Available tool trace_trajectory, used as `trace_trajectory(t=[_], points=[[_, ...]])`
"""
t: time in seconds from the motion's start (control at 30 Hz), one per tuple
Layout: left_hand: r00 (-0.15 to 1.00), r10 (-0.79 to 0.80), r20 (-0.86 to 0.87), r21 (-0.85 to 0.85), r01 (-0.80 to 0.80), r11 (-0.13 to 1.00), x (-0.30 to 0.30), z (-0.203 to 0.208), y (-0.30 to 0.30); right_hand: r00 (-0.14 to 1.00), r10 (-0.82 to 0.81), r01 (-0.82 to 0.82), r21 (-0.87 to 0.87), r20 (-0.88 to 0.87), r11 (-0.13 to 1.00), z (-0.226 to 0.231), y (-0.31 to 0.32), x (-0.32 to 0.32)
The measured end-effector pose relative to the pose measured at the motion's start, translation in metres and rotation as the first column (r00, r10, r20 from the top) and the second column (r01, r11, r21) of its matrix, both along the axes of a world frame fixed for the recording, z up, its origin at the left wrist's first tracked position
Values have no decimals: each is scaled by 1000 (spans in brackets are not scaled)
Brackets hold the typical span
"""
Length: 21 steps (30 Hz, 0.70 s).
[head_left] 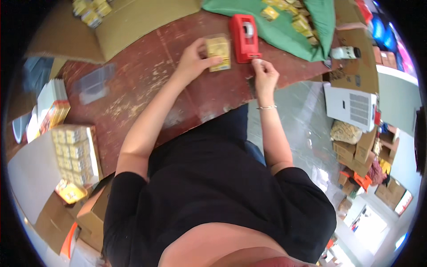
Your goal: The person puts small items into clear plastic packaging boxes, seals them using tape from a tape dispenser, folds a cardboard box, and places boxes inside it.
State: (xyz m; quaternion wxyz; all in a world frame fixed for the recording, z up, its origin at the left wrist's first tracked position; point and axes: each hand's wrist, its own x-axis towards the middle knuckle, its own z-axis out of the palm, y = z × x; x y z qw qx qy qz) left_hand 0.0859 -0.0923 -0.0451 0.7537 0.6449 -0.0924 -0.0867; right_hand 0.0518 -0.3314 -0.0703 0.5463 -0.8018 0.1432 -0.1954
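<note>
My left hand point(194, 61) grips a small yellow box point(218, 52) in what looks like clear plastic, thumb across its front, just above the worn red table point(147, 66). Right of that box stands a red tape dispenser point(244, 38) with a pale roll in it. At the dispenser's near end my right hand point(266, 75) pinches with thumb and forefinger by the cutting edge. Whether a strip of tape lies between those fingertips is too small to make out.
A green cloth point(271, 29) with several small yellow boxes lies at the far right. An open cardboard carton point(147, 22) stands at the far left. Clear plastic trays point(94, 83) and a box of stacked yellow packs point(71, 149) are on the left; a white bottle point(345, 53) is at right.
</note>
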Motion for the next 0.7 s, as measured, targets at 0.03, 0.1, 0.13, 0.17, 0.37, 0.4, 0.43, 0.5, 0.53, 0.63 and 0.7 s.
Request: trace_trajectory(t=[0.03,0.1,0.13,0.17,0.37,0.4,0.43,0.5,0.53,0.63,0.7], points=[[1000,-6,-17,5,6,1000,-1,-4,10,999,29,-28,17,-28,999,-1,5,0],[999,-25,-24,-7,25,1000,-5,-12,22,998,44,-43,18,-46,999,-3,10,2],[1000,1,-17,-7,-1,1000,-10,-14,26,997,77,-76,12,-23,997,-5,11,1],[1000,29,-13,-5,-29,1000,-12,-15,24,994,111,-111,7,-2,994,-5,8,1],[984,102,-145,-46,-109,993,-18,-3,32,978,202,-202,18,-49,979,10,13,-8],[961,124,-247,-103,-153,983,-22,0,32,950,301,-292,103,-86,951,31,25,-20],[932,129,-337,-163,-193,968,-21,2,31,915,389,-366,183,-107,912,44,35,-25],[932,163,-323,-146,-219,965,-23,1,34,877,464,-424,256,-121,869,52,61,-29],[938,167,-305,-149,-220,964,-23,0,35,847,514,-458,310,-133,833,55,72,-30],[946,241,-215,-92,-266,960,-30,11,35,794,579,-471,416,-184,778,46,95,-21],[938,342,-63,17,-342,940,-38,20,40,758,593,-411,508,-270,757,37,110,-13]])
